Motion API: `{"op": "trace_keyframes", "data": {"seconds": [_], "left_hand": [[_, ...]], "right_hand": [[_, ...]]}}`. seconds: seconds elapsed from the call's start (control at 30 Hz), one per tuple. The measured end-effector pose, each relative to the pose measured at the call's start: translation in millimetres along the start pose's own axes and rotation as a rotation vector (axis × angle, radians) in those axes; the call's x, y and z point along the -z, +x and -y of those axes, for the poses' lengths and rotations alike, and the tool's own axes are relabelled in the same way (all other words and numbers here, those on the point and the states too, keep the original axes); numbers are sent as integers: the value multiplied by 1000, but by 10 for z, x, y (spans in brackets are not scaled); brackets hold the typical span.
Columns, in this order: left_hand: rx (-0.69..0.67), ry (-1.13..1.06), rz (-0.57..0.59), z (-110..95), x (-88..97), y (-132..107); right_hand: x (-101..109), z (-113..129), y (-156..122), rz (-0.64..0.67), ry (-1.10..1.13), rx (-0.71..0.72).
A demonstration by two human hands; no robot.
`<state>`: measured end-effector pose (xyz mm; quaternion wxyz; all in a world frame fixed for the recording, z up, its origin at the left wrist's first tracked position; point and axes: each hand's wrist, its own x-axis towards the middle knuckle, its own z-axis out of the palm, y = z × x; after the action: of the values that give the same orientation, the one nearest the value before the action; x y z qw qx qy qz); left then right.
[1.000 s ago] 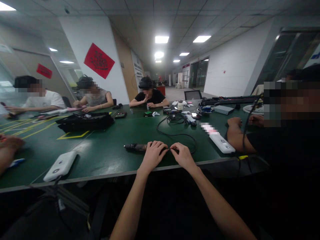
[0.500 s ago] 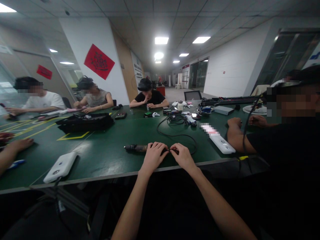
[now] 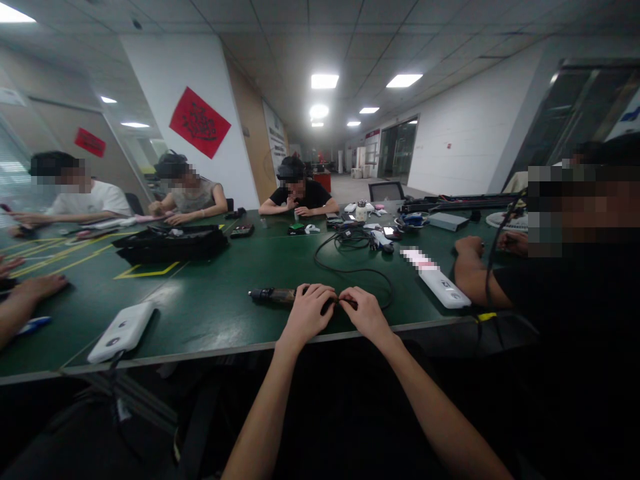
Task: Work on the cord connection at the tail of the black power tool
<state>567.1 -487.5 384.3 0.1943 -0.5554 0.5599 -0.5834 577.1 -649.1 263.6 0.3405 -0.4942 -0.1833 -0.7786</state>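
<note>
A dark rod-shaped tool (image 3: 273,295) lies on the green table (image 3: 215,287) close to the near edge. My left hand (image 3: 309,311) is curled over the tool's right end and grips it. My right hand (image 3: 367,312) is closed in a pinch on the black cable (image 3: 350,270) where it meets the tool, fingertips touching those of the left hand. The cable loops away across the table toward the far side.
A white flat device (image 3: 121,331) lies at the near left, another white device (image 3: 444,288) at the right by a seated person's arm (image 3: 473,270). A black bag (image 3: 170,243) and small gadgets sit mid-table. Other people sit around the table; a hand (image 3: 40,287) rests at the left.
My hands have hardly moved on the tool and cable. The hand at the left edge has slid out flat onto the table.
</note>
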Motion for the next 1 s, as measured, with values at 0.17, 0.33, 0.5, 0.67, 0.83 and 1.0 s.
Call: {"op": "trace_keyframes", "data": {"seconds": [0.17,0.33,0.5,0.67,0.83,1.0], "left_hand": [[21,6,-11,2,3,7],[3,13,7,3,-3,-8],[-4,44,35,67,-31,61],[-115,48,139,234,48,217],[-167,44,184,445,-4,391],[-85,95,123,712,-307,649]], "right_hand": [[13,4,3,11,3,1],[6,19,-7,13,7,-6],[17,-1,40,37,2,-7],[94,-70,212,128,4,1],[137,-192,502,223,23,34],[41,-460,986,273,36,41]]}}
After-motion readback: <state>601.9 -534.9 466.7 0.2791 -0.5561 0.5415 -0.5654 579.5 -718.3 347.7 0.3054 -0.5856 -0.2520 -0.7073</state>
